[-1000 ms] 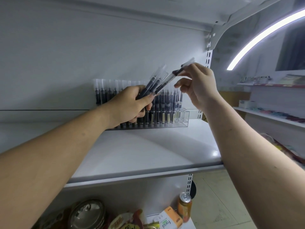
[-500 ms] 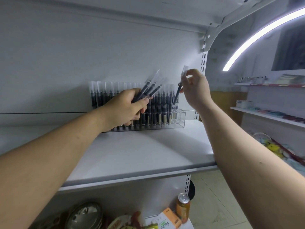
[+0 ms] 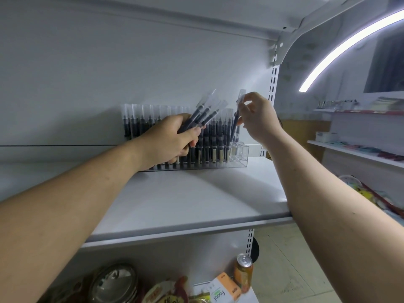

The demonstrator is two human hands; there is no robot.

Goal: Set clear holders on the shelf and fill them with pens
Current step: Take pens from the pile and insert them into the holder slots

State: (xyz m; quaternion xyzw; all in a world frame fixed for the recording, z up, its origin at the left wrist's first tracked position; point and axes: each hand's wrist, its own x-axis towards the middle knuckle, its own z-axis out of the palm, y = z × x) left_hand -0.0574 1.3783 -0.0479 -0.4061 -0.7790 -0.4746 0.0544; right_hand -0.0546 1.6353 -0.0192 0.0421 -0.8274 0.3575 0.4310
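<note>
A clear holder stands at the back of the white shelf, packed with upright dark pens with clear caps; a few slots at its right end are empty. My left hand grips a bundle of several pens that fan up and to the right in front of the holder. My right hand pinches a single pen near its clear cap, held almost upright above the holder's right end, tip down.
A slotted upright bounds the shelf on the right. Below the shelf sit an orange can, an orange-and-white box, snack packets and a metal lid. More shelves with goods stand to the right.
My right hand drew one pen away from the bundle, turned it from slanted to nearly upright and lowered it toward the holder's right end. The left hand kept its bundle.
</note>
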